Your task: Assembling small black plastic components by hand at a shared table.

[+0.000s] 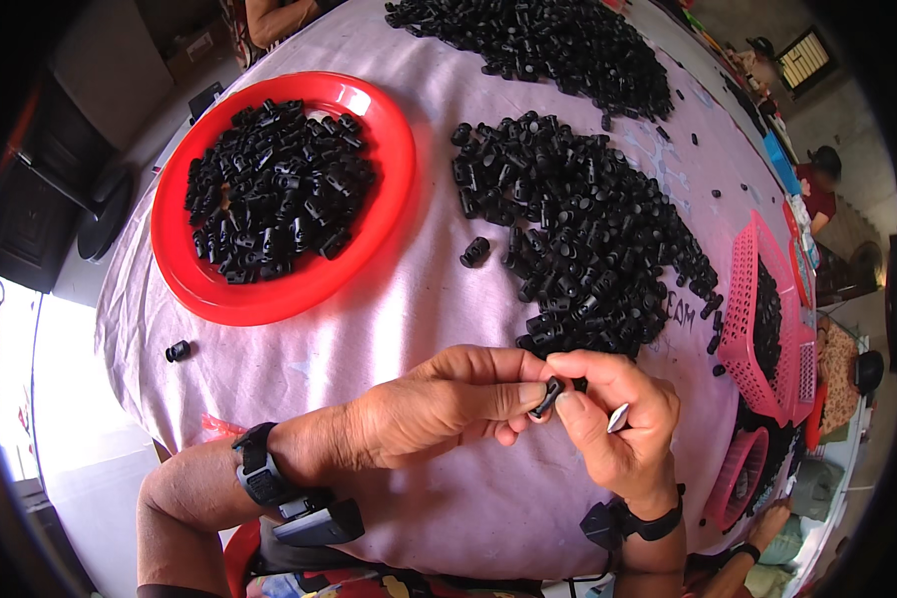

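Note:
Just in front of a heap of black parts, my two hands meet around one small black plastic piece (546,397) that looks like a cord lock. My left hand (458,404) pinches it between thumb and fingers. The thumb and forefinger of my right hand (618,419) close on its other end. A small silver metal tool with a pointed tip (619,417) sticks out from my right hand; the rest of it is hidden by the fingers. Similar black cord locks (593,249) lie in a large heap just beyond my hands.
A red round tray (397,229) full of black pieces stands at the left. Another heap (558,50) lies farther back. Single pieces (177,351) are scattered on the pink cloth (369,349). Pink baskets (743,329) stand at the right, and a co-worker's arm (757,538) shows at the lower right.

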A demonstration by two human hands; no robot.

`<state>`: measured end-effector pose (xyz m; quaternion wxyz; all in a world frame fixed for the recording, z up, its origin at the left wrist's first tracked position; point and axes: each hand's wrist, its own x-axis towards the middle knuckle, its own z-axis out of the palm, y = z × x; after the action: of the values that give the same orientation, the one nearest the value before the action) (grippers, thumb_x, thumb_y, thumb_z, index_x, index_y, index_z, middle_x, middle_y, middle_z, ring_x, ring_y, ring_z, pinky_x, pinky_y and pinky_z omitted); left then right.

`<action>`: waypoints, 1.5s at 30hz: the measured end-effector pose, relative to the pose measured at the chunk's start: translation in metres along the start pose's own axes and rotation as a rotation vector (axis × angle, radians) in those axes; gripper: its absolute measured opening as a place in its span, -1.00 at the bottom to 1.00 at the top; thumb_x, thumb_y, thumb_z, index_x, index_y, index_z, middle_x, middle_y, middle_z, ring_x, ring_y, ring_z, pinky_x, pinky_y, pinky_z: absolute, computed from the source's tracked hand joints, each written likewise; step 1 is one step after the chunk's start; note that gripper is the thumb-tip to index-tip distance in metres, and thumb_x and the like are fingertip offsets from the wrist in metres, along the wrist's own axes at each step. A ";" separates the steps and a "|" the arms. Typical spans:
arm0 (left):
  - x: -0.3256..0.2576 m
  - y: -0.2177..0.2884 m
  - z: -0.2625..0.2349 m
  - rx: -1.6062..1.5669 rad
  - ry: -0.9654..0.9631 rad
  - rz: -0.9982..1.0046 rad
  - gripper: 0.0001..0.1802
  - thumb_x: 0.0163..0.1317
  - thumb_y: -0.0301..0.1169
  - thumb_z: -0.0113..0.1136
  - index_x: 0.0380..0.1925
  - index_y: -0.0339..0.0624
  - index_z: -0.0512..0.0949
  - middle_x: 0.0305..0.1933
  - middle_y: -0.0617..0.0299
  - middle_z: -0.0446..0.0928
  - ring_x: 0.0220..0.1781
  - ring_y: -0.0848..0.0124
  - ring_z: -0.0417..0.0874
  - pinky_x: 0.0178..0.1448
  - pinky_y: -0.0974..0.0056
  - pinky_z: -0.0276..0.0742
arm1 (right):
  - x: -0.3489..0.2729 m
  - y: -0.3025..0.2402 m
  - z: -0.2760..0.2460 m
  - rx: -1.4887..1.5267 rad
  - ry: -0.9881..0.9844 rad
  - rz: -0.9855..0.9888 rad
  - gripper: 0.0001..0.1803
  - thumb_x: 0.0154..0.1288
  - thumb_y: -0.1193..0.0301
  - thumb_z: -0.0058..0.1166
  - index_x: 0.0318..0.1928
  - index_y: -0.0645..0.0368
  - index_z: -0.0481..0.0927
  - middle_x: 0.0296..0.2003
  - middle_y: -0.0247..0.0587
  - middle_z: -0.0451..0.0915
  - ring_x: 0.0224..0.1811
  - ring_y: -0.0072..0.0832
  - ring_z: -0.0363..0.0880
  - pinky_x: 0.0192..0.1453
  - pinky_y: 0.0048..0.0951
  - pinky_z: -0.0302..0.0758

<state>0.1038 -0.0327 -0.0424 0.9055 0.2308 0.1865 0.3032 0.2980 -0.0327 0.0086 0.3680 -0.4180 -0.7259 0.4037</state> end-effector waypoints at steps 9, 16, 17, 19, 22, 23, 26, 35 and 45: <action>0.000 0.009 0.005 -0.042 0.089 0.060 -0.65 0.39 -0.36 0.05 0.12 -0.26 0.42 -0.10 0.29 0.51 -0.10 0.56 0.50 0.03 0.43 0.42 | 0.000 0.009 0.001 0.073 0.013 0.044 -0.81 0.24 0.63 0.13 -0.12 0.33 0.54 -0.35 -0.18 0.67 -0.34 -0.63 0.64 -0.32 -0.65 0.55; -0.002 0.008 0.004 0.119 0.156 0.132 -0.69 0.38 -0.29 0.08 0.01 -0.24 0.51 -0.22 0.30 0.56 -0.20 0.56 0.53 -0.05 0.41 0.48 | -0.004 0.006 0.002 -0.025 0.026 -0.034 -0.77 0.17 0.61 0.23 -0.14 0.30 0.56 -0.40 -0.22 0.67 -0.54 -0.73 0.58 -0.51 -0.69 0.46; -0.001 0.008 0.003 0.145 0.176 0.120 -0.69 0.37 -0.27 0.10 -0.02 -0.24 0.53 -0.26 0.31 0.57 -0.23 0.56 0.54 -0.07 0.41 0.49 | -0.003 0.004 0.002 -0.063 0.018 -0.053 -0.75 0.15 0.60 0.25 -0.13 0.30 0.57 -0.41 -0.21 0.67 -0.59 -0.73 0.56 -0.54 -0.68 0.45; 0.000 0.007 0.003 0.164 0.171 0.126 -0.69 0.36 -0.21 0.12 -0.08 -0.21 0.55 -0.29 0.35 0.56 -0.24 0.60 0.53 -0.08 0.44 0.48 | -0.001 0.001 0.003 -0.101 0.019 -0.074 -0.72 0.14 0.60 0.26 -0.11 0.30 0.57 -0.42 -0.21 0.68 -0.59 -0.71 0.57 -0.54 -0.67 0.45; 0.000 0.006 0.004 0.162 0.169 0.133 -0.69 0.36 -0.21 0.12 -0.08 -0.20 0.56 -0.29 0.36 0.56 -0.24 0.60 0.53 -0.08 0.45 0.49 | -0.002 0.010 0.004 -0.164 0.043 -0.150 -0.68 0.11 0.59 0.28 -0.09 0.31 0.58 -0.43 -0.21 0.68 -0.61 -0.68 0.58 -0.55 -0.65 0.46; 0.000 0.006 0.004 0.141 0.171 0.134 -0.70 0.37 -0.27 0.10 -0.02 -0.21 0.54 -0.25 0.31 0.58 -0.22 0.57 0.55 -0.06 0.41 0.50 | -0.002 0.013 0.004 -0.190 0.066 -0.205 -0.67 0.10 0.59 0.29 -0.08 0.31 0.59 -0.43 -0.21 0.69 -0.61 -0.66 0.58 -0.56 -0.63 0.47; 0.000 0.004 0.005 0.111 0.133 0.155 -0.70 0.38 -0.28 0.09 0.00 -0.21 0.53 -0.20 0.32 0.58 -0.18 0.57 0.54 -0.02 0.40 0.49 | 0.002 0.009 0.001 -0.311 0.094 -0.308 -0.67 0.08 0.58 0.31 -0.09 0.27 0.61 -0.44 -0.22 0.68 -0.63 -0.61 0.59 -0.57 -0.59 0.48; 0.001 0.003 0.004 0.139 0.125 0.135 -0.70 0.39 -0.28 0.07 0.02 -0.19 0.52 -0.15 0.33 0.56 -0.14 0.58 0.53 0.02 0.41 0.47 | 0.001 0.007 0.000 -0.655 0.095 -0.567 -0.71 0.08 0.42 0.37 -0.17 0.16 0.62 -0.70 -0.40 0.47 -0.76 -0.55 0.38 -0.69 -0.51 0.28; 0.002 0.004 0.007 0.151 0.144 0.114 -0.69 0.41 -0.27 0.04 0.03 -0.19 0.52 -0.14 0.35 0.56 -0.15 0.60 0.50 0.03 0.42 0.43 | 0.000 0.013 0.006 -0.607 0.152 -0.550 -0.70 0.03 0.46 0.40 -0.19 0.12 0.61 -0.70 -0.43 0.43 -0.76 -0.56 0.34 -0.69 -0.52 0.24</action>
<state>0.1065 -0.0305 -0.0352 0.8510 0.2864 0.2601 0.3551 0.2973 -0.0302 -0.0052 0.3748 -0.3268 -0.8672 0.0261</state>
